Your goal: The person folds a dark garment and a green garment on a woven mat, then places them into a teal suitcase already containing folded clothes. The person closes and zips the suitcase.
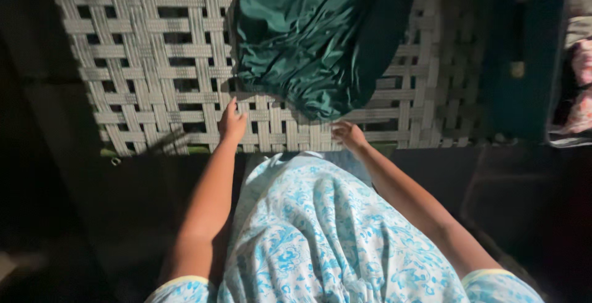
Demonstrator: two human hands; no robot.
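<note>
A dark green satin cloth (pixel 320 38) lies bunched on a pale woven strap surface (pixel 148 62), its lower end near the front edge. My left hand (pixel 232 124) rests on the straps just left of the cloth's lower end, fingers apart, holding nothing. My right hand (pixel 349 135) hovers by the front edge, right below the cloth's tip, fingers loosely curled; no grip on the cloth shows. A blue and white patterned garment (pixel 327 229) that I wear fills the lower middle.
A dark teal object (pixel 524 50) stands to the right of the woven surface. Pink and light fabrics (pixel 579 81) show at the far right edge. The floor on the left and lower right is dark and hard to read.
</note>
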